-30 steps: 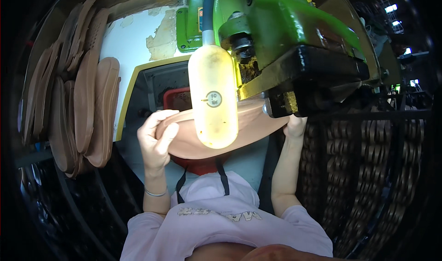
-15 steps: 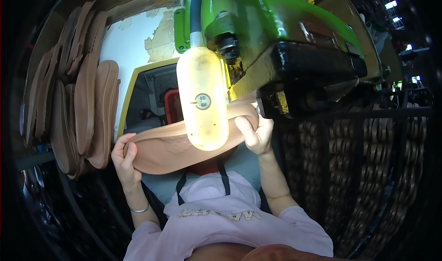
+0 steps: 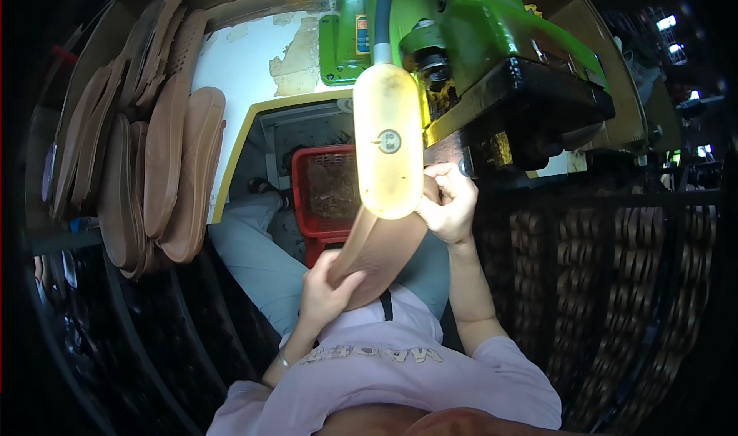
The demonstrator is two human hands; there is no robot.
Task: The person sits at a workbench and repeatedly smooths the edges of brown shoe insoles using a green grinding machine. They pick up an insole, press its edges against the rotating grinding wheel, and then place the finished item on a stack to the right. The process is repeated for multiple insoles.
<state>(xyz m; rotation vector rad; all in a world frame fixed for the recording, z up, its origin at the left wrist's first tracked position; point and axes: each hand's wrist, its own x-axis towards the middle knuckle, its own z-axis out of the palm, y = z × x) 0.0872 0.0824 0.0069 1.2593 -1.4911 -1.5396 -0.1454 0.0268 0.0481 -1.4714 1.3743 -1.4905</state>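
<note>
A tan shoe sole [image 3: 387,253] hangs between my two hands in front of my lap, tilted with its far end up toward the green machine [image 3: 484,21]. My left hand [image 3: 323,291] grips the near edge of the sole, thumb on its face. My right hand [image 3: 449,205] pinches the far end, close beside the machine's dark head [image 3: 530,102]. A glowing oblong lamp [image 3: 390,155] hangs over the sole and hides part of its far end.
Several tan soles [image 3: 184,171] stand stacked in a cardboard box [image 3: 254,9] at the left. Below the yellow-edged opening [image 3: 238,140] sits a red plastic basket [image 3: 298,194] with scraps in it. Racks of soles [image 3: 569,259] fill the right side.
The sole has swung from nearly level to steeply slanted. My left hand has moved right and nearer my body, while my right hand keeps the far end. The red basket shows more.
</note>
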